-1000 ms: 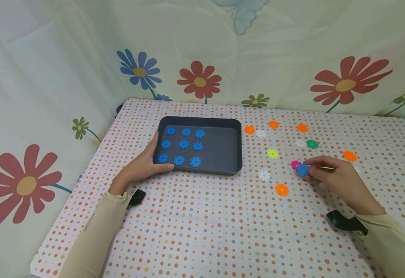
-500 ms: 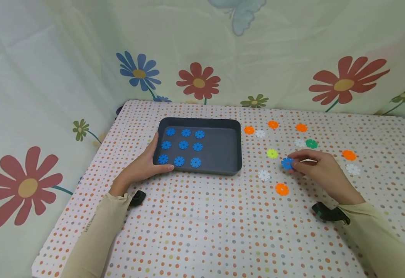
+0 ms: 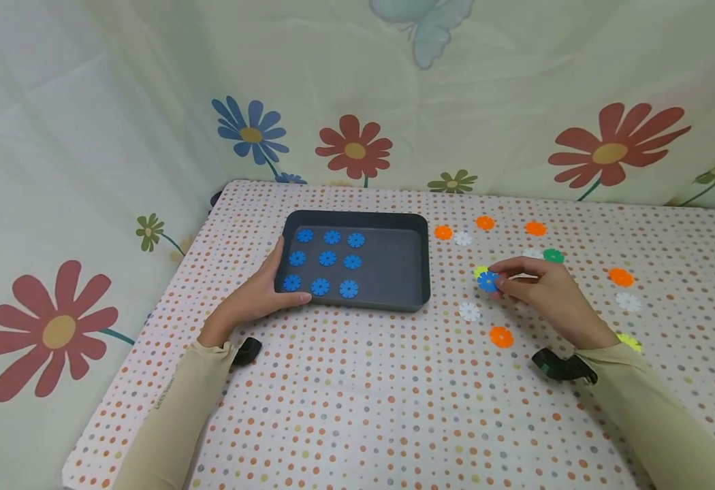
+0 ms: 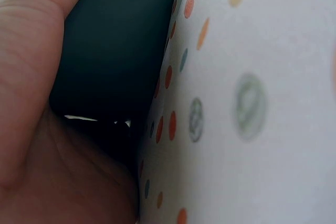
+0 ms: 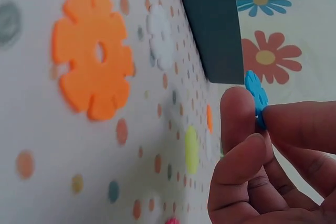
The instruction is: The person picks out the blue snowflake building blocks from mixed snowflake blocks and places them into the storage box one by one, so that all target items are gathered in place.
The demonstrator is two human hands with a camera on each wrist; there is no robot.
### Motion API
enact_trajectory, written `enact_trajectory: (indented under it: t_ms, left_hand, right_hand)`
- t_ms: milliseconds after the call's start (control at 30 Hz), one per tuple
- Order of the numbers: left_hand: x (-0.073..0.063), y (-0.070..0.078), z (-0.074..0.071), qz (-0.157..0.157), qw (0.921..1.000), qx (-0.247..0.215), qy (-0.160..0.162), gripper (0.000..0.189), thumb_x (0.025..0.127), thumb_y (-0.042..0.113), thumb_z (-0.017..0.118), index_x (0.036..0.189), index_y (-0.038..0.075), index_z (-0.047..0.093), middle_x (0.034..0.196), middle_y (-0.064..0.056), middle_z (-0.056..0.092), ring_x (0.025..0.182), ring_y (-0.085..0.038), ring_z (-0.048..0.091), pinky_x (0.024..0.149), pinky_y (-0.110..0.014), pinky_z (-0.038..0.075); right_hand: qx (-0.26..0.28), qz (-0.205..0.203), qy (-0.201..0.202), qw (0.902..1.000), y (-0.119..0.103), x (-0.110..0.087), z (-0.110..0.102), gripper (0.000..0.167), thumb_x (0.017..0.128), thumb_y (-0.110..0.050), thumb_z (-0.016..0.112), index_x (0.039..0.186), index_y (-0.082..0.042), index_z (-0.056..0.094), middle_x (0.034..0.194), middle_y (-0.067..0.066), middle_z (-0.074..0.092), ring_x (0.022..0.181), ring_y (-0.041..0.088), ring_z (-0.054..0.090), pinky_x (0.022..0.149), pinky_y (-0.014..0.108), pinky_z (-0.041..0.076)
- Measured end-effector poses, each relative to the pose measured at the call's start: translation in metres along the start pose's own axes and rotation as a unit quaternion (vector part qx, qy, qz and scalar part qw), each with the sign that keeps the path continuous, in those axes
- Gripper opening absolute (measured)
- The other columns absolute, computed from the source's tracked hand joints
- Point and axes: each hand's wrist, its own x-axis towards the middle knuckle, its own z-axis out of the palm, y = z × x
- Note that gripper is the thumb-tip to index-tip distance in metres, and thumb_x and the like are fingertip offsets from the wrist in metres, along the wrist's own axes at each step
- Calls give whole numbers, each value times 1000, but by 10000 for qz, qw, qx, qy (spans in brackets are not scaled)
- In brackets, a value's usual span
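In the head view, my left hand (image 3: 250, 299) rests against the left near corner of a dark grey baking tray (image 3: 394, 265). Its fingers are fairly straight along the left side and its thumb lies along the near wall. Several blue notched plastic discs (image 3: 327, 258) lie in three rows in the tray's left part. Right of the tray, my right hand (image 3: 550, 296) pinches another blue disc (image 3: 487, 282) between thumb and fingertips. That disc (image 5: 255, 93) shows nearly edge-on in the right wrist view. It overlaps a yellow disc (image 3: 479, 271) in the head view.
Loose discs are scattered right of the tray: orange (image 3: 501, 337), white (image 3: 470, 312), green (image 3: 553, 255) and another yellow one (image 3: 629, 341) by the right sleeve. A pink disc (image 5: 172, 220) peeks in at the right wrist view's bottom edge. A flowered curtain (image 3: 492, 88) hangs behind the dotted tablecloth (image 3: 357, 408).
My right hand has moved left with the blue disc, from over the pink disc to the yellow one near the tray. The left hand and tray have stayed in place.
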Motion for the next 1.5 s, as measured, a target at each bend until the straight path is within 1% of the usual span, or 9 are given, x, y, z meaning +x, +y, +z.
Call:
enact_trajectory:
  t_ms: [200, 300, 400, 533, 633, 800, 1000, 1300, 1500]
  left_hand:
    - [-2, -1, 0, -28, 10000, -26, 13, 131, 91, 60, 80, 170, 30, -20, 177, 0, -17, 163, -29, -8, 125, -65, 12]
    - [-2, 0, 0, -29, 10000, -16, 25, 131, 91, 59, 81, 170, 29, -20, 177, -1, -17, 163, -29, -7, 126, -64, 12]
    - [-1, 1, 0, -5, 10000, 12, 43, 132, 90, 59, 81, 170, 29, -20, 177, 0, -16, 163, -29, -7, 126, -64, 13]
    - [0, 0, 0, 8, 10000, 26, 54, 132, 90, 61, 81, 170, 30, -19, 177, 1, -16, 163, -28, -6, 125, -64, 14]
    - [2, 0, 1, 44, 10000, 32, 30, 132, 90, 61, 81, 170, 30, -20, 177, 1, -16, 163, -29, -6, 125, -65, 14]
    - [2, -1, 0, -3, 10000, 56, 48, 133, 89, 62, 81, 170, 30, -20, 177, 0, -16, 163, -29, -6, 125, -65, 14]
    - [0, 1, 0, -26, 10000, 60, 41, 132, 90, 60, 81, 170, 28, -19, 177, -1, -16, 163, -29, -6, 125, -64, 14]
    - [-1, 2, 0, -39, 10000, 38, 48, 133, 90, 60, 81, 171, 26, -19, 178, -1, -15, 163, -29, -6, 125, -64, 14]
    - [0, 1, 1, -4, 10000, 4, 57, 132, 90, 60, 81, 170, 31, -20, 177, 0, -16, 163, -28, -6, 126, -63, 14]
  right_hand:
    - [-88, -21, -6, 10000, -12, 9, 8, 34, 109, -27, 67, 135, -5, 70, 113, 15, 77, 96, 23, 71, 79, 27, 56]
    - [-20, -51, -48, 10000, -17, 14, 13, 34, 108, -26, 67, 134, -5, 71, 111, 14, 77, 95, 27, 70, 78, 31, 55]
    - [103, -126, -101, 9998, -21, 18, 17, 34, 108, -25, 67, 135, -4, 71, 117, 15, 75, 96, 27, 71, 79, 31, 56]
    - [309, -282, -179, 9990, -25, 21, 21, 32, 109, -23, 66, 134, -3, 72, 114, 16, 76, 95, 26, 73, 80, 30, 56]
    - [401, -370, -203, 9983, -28, 22, 24, 30, 109, -21, 66, 132, -3, 72, 107, 16, 78, 94, 28, 72, 79, 31, 56]
    - [542, -431, -254, 9973, -37, 27, 29, 29, 108, -19, 67, 131, -1, 72, 107, 16, 78, 93, 29, 73, 76, 33, 56]
    - [703, -643, -359, 9948, -46, 34, 36, 29, 107, -16, 68, 130, 0, 73, 110, 16, 77, 94, 29, 73, 77, 34, 56]
    - [867, -672, -456, 9929, -54, 41, 48, 28, 106, -17, 69, 128, 0, 73, 109, 15, 78, 95, 30, 75, 79, 35, 55]
    - [1198, -625, -576, 9892, -58, 44, 54, 28, 106, -13, 69, 128, 4, 72, 112, 19, 77, 92, 24, 77, 80, 34, 57]
